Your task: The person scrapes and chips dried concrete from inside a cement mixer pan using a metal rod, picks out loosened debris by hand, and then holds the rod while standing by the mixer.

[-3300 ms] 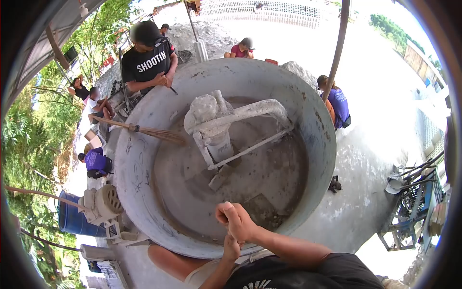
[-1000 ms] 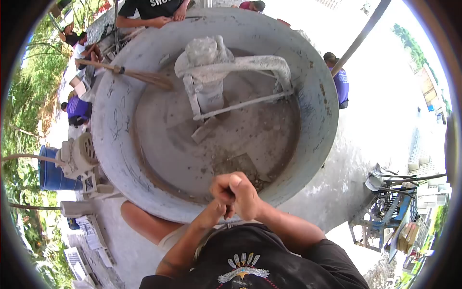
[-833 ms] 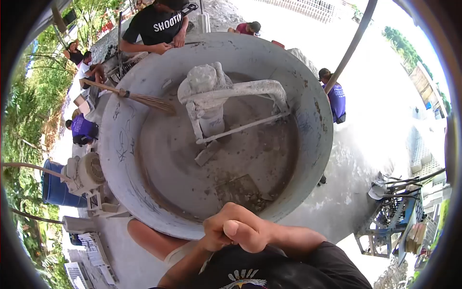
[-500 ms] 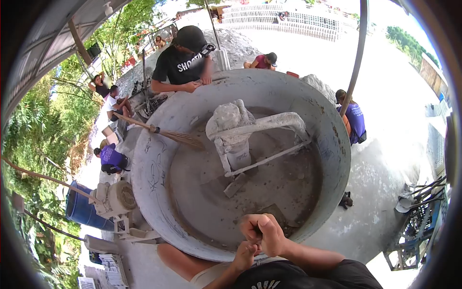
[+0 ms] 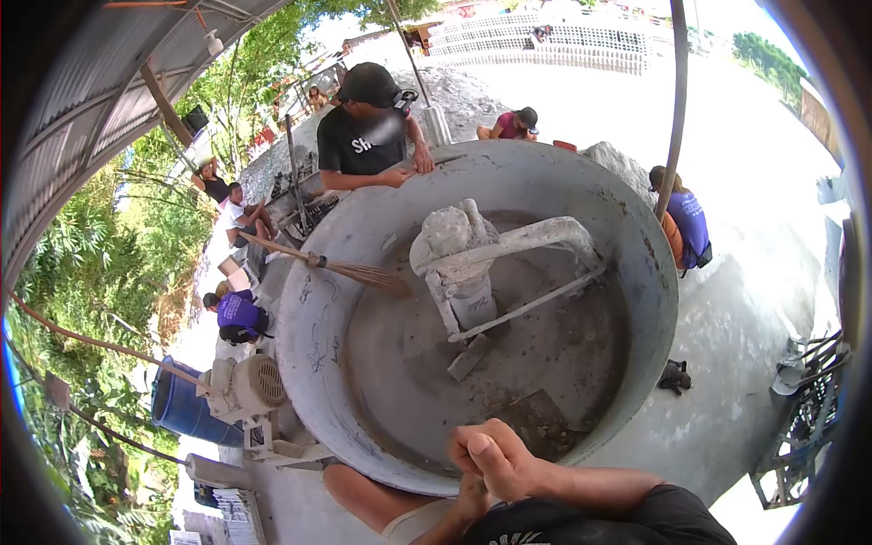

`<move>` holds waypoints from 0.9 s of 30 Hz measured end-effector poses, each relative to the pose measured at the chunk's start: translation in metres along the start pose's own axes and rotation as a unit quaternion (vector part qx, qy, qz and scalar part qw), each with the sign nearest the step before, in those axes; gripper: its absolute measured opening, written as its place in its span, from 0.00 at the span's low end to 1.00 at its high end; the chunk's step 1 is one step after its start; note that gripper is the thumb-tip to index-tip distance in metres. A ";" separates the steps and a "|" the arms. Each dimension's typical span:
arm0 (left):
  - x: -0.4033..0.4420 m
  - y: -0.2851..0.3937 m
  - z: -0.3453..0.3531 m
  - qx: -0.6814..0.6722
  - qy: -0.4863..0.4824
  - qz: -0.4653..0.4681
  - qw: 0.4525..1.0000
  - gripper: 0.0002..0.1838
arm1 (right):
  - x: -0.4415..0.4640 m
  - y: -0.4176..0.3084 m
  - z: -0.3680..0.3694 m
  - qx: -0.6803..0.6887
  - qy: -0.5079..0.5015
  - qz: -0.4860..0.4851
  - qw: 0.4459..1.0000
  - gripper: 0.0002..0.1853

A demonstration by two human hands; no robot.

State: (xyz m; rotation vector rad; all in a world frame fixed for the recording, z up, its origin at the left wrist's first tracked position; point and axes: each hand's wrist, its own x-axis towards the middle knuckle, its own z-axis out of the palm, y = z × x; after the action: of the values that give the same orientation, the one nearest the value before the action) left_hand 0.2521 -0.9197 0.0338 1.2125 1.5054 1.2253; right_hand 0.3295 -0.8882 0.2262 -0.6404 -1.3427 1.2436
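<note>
Near the close rim of a big grey round mixer pan, both my hands meet in front of my body. My right hand is closed in a fist, its thumb on top. Just below and partly behind it, my left hand is closed too, touching the right. Whatever lies between the fingers is hidden. Inside the pan stands a cement-caked mixing arm on a central post. A straw broom leans over the left rim, and a flat dark plate lies on the pan's dirty floor.
A person in a black shirt leans on the far rim. Left of the pan are a motor and a blue barrel. A pole rises at right. A small dark animal lies on the floor. Several other people sit around.
The view has shifted, so the pan and surroundings appear further right and slightly lower. My closed hands stay together; the right fist has turned a little.
</note>
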 end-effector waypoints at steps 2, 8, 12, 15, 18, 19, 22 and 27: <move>0.024 -0.043 -0.045 -0.062 -0.154 -0.043 0.985 0.34 | 0.009 0.038 0.005 -0.032 0.055 0.011 0.998 0.31; 0.037 -0.013 -0.053 -0.233 -0.342 -0.083 0.907 0.30 | 0.017 0.035 0.000 -0.037 0.073 0.045 0.996 0.29; 0.029 -0.047 -0.062 -0.194 -0.302 -0.064 0.931 0.34 | 0.006 0.037 0.004 -0.042 0.019 0.025 0.999 0.30; 0.050 -0.068 -0.048 -0.208 -0.369 -0.110 0.899 0.36 | 0.016 0.086 -0.018 -0.022 0.092 0.103 0.990 0.31; 0.047 -0.033 -0.050 -0.224 -0.387 -0.112 0.887 0.36 | 0.016 0.057 -0.016 -0.020 0.099 0.108 0.989 0.32; 0.039 -0.010 -0.052 -0.218 -0.377 -0.073 0.897 0.36 | 0.015 0.033 -0.012 -0.044 0.059 0.072 0.995 0.32; 0.016 0.068 -0.051 -0.206 -0.272 0.071 0.937 0.36 | 0.007 0.009 -0.003 -0.035 0.000 0.029 0.999 0.29; 0.047 -0.058 -0.045 -0.195 -0.349 -0.088 0.912 0.36 | 0.012 0.095 -0.020 0.032 0.113 0.160 0.980 0.29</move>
State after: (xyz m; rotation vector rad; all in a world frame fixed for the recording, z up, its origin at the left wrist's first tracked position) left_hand 0.1900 -0.8857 -0.0163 1.0528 0.7711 0.7872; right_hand 0.3180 -0.8437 0.1399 -0.9501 -1.0319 1.4160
